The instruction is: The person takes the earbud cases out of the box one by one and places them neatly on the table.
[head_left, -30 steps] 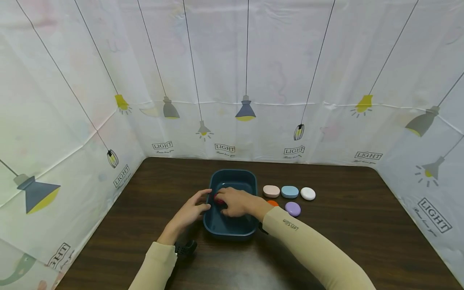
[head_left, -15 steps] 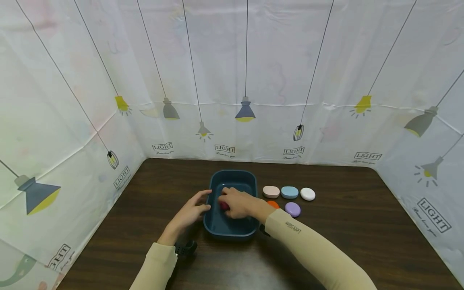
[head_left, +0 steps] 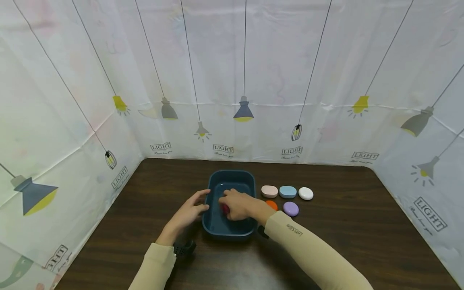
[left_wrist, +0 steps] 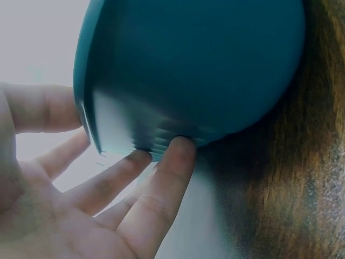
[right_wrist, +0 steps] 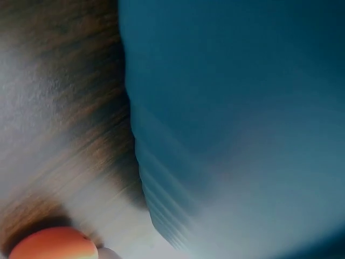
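Note:
A deep blue rectangular plastic bin stands on the dark wooden table. My left hand is at its left side; in the left wrist view the extended fingertips touch the ribbed outer wall. Inside the bin, my right hand holds a small dark red rounded piece, mostly covered by the fingers. The right wrist view shows the bin's outer wall but not the right hand.
Right of the bin lie small smooth rounded pieces: pink, light blue, white, purple and orange, the last partly behind the right wrist. A white lamp-print curtain closes off the table's back and sides.
The right hand has shifted slightly rightward and nearer inside the bin, with the dark red piece moving along. The left hand keeps its place by the bin.

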Demonstrator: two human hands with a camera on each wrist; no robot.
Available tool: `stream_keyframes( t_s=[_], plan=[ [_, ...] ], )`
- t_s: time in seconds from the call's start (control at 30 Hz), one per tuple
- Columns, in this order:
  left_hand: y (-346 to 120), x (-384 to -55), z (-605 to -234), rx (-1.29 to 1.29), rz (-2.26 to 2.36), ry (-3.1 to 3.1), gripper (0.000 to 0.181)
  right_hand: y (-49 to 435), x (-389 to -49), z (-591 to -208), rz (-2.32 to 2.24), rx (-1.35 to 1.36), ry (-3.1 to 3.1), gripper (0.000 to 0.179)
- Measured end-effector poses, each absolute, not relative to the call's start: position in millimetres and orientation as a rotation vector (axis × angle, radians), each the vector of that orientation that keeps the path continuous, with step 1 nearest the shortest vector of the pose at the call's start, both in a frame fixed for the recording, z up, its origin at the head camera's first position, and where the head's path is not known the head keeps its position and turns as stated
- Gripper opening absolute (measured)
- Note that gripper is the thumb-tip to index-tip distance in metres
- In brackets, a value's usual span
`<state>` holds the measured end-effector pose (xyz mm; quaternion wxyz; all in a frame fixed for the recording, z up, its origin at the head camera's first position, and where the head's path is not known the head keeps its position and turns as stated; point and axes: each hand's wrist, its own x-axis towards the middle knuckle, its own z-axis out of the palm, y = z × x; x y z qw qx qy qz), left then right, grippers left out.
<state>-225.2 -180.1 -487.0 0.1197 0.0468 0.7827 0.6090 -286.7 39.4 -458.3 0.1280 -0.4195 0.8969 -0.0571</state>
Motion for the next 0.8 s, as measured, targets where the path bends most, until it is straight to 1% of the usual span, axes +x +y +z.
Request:
stream_keyframes(
  t_s=[0.2, 0.53, 0.8],
  plan=[
    [-181, -227, -488, 0.11, 1.783, 2.291, 0.051, 43, -283, -453, -0.202, -1.201, 2.603, 0.031],
    [-181, -225, -485, 0.114, 1.803, 2.292, 0.052, 51, -274, -440, -0.235, -1.244, 2.637, 0.029],
    [-180, -225, -485, 0.107, 1.782, 2.294, 0.052, 61, -263, -430, -0.313, -1.224, 2.656, 0.027]
  ],
)
